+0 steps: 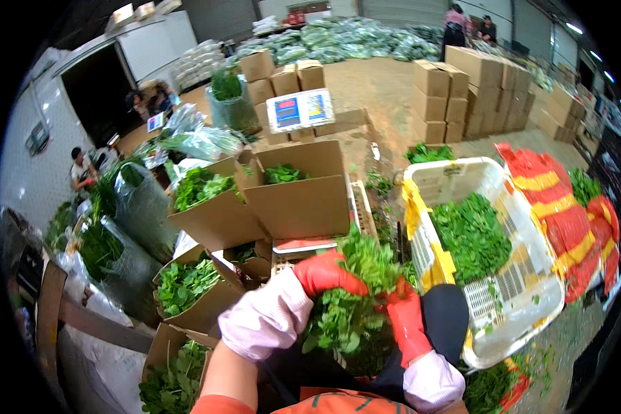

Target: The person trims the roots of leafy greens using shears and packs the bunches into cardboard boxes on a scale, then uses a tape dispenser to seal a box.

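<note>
Both my hands wear red gloves and are in front of my lap. My left hand (330, 274) closes round a bunch of leafy greens (366, 261) from the left. My right hand (405, 319) grips the same bunch from the right, its fingertips at the stems, partly hidden by leaves. More loose greens (341, 321) hang or lie just below my hands; what supports them is hidden. To my right stands a white plastic crate (524, 314) with a yellow-wrapped edge, holding a heap of greens (470, 238).
Open cardboard boxes (297, 207) of greens stand ahead and left. A scale display (300, 110) rises behind them. Tall bags of long greens (141, 207) line the left. A red-and-yellow mesh sack (559, 207) lies against the crate. Stacked cartons (431, 103) and several people are farther off.
</note>
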The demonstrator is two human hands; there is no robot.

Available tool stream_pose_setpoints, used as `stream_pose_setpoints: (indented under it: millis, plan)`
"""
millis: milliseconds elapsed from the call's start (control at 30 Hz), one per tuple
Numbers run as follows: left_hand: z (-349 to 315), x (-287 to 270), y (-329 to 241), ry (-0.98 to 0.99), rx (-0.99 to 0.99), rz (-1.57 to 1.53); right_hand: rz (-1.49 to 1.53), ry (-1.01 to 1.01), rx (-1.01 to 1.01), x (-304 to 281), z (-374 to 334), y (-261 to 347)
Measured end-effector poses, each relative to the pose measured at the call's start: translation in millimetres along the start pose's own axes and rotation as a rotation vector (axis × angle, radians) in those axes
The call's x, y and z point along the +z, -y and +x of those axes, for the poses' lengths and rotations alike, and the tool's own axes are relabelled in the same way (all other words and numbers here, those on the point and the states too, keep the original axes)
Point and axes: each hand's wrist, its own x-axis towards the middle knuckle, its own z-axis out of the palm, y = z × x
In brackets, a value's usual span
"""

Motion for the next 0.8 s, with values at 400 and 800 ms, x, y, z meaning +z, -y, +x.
stream_pose_setpoints:
  millis: [400,800]
  plan:
    - [44.7,-143.4,-130.8,-1.048,0.487,1.915,0.049,0.106,0.124,-4.3,1.7,29.8]
    - [76.5,-267.5,-39.5,-0.160,-0.413,0.643,0.123,0.098,0.218,-7.8,-3.1,52.6]
